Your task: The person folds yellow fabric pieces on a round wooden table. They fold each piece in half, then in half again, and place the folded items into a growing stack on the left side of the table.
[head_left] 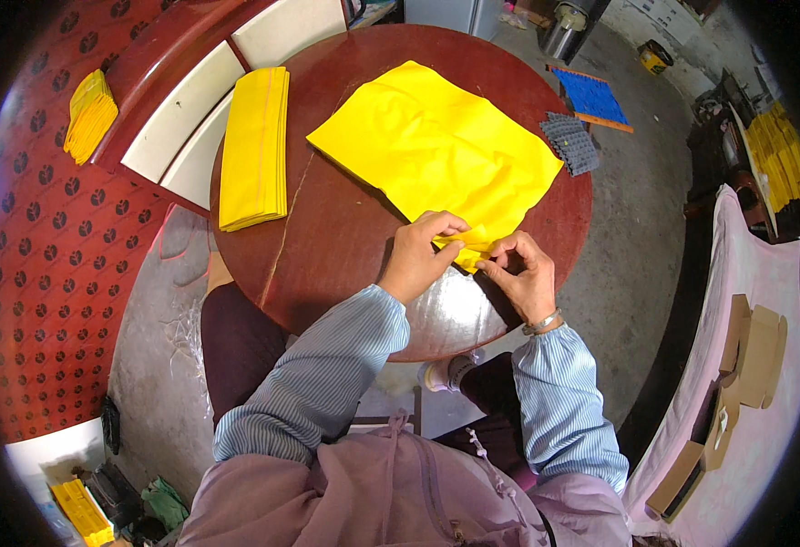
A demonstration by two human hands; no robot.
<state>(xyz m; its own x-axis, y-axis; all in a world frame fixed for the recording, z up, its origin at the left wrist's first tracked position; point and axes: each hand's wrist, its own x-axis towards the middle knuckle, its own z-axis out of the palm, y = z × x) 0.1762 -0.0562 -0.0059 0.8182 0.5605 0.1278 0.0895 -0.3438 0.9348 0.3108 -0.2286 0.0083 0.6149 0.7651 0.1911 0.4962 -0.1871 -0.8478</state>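
Note:
A yellow cloth (446,137) lies spread out, slightly wrinkled, on the round red-brown table (345,246). Its near corner is bunched up between my two hands. My left hand (421,255) pinches the gathered edge from the left, thumb pointing right. From the right, my right hand (523,276), with a bracelet at the wrist, pinches the same corner between thumb and fingers. The fingers partly cover the folded bit, so its exact shape is hidden. Left of the cloth, a neat stack of folded yellow cloths (254,150) rests along the table's edge.
A grey textured mat (570,143) hangs at the table's right edge, with a blue panel (591,98) beyond it. More yellow bundles (92,117) lie on the red patterned surface at left. An opened cardboard box (737,383) rests on the pink-white covered surface at right.

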